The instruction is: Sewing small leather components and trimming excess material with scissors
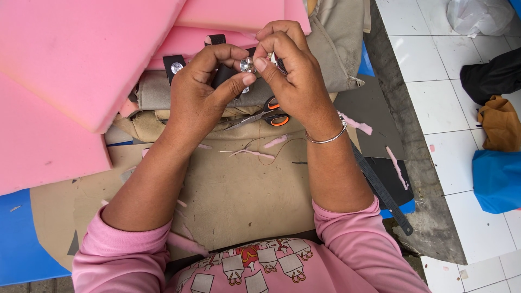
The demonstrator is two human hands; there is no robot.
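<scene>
Big pink foam slabs (70, 59) lie just left of the pinch, tan fabric (239, 190) spreads beneath it. The left hand (203, 92) is clamped on a black strap piece (223, 73). The right hand (290, 76) pinches a shiny faceted stud (247, 65), thumb touching thumb. Orange-handled scissors (268, 115) rest just below the grip; a thread may run there, hard to tell.

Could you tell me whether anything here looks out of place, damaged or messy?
Only offcuts: thin pink foam strips and loose threads lie scattered on the tan fabric below the scissors, and more strips lie by the ruler. Nothing looks damaged.
</scene>
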